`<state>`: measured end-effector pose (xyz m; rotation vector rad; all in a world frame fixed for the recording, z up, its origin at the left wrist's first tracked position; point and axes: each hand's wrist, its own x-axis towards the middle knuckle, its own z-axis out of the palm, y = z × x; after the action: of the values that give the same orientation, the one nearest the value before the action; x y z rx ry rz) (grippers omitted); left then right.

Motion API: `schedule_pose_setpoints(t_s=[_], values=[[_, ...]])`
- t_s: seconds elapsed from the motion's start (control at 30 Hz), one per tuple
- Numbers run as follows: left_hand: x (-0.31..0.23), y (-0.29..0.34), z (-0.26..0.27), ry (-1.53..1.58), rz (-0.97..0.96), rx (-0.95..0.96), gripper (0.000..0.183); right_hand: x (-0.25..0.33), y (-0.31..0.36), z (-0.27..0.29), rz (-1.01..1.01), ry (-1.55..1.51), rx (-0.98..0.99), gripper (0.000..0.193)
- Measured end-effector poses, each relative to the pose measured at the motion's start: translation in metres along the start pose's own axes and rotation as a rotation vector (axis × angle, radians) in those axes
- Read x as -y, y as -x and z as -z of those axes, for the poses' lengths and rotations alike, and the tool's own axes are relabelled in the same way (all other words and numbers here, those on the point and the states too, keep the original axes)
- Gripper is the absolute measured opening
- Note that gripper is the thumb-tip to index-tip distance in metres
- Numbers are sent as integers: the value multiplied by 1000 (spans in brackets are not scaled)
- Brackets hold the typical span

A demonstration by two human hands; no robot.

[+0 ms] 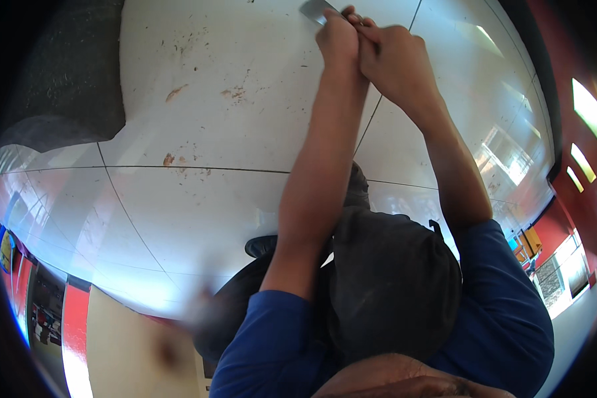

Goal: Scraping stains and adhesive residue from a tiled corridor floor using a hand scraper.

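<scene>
Both my arms reach out over the white tiled floor, with the hands close together at the top edge of the view. Beside my left hand [339, 36] a broad, flat grey metal blade [314, 9] sticks out to the left, like that of a scraper. The fingers of that hand are closed round the tool's handle, which is mostly hidden. My right hand [397, 54] presses against the left one, its fingers curled at the handle's other end. Dark specks and brown smears [233, 93] mark the tiles left of the hands.
A dark grey sheet or mat [63, 73] lies at the upper left. My bent knee [395, 278] in dark trousers is below the arms. A red wall [580, 46] bounds the right side, and a cream wall [129, 341] the lower left. Dark joints cross the glossy floor.
</scene>
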<state>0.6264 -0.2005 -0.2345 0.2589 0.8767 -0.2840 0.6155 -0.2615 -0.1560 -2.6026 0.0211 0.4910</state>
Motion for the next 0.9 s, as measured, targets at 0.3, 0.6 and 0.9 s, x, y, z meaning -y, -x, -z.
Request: schedule_pose_setpoints(t_s=[0.3,0.6,0.9], values=[[-6,-20,-5,-164,-77,35,39,2,-10,8,-115,12,105,26],[-6,-35,-15,34,-65,45,15,5,-28,10,-78,67,82,30],[2,-13,-21,-69,-39,-59,31,5,-15,33,-185,142,207,29]])
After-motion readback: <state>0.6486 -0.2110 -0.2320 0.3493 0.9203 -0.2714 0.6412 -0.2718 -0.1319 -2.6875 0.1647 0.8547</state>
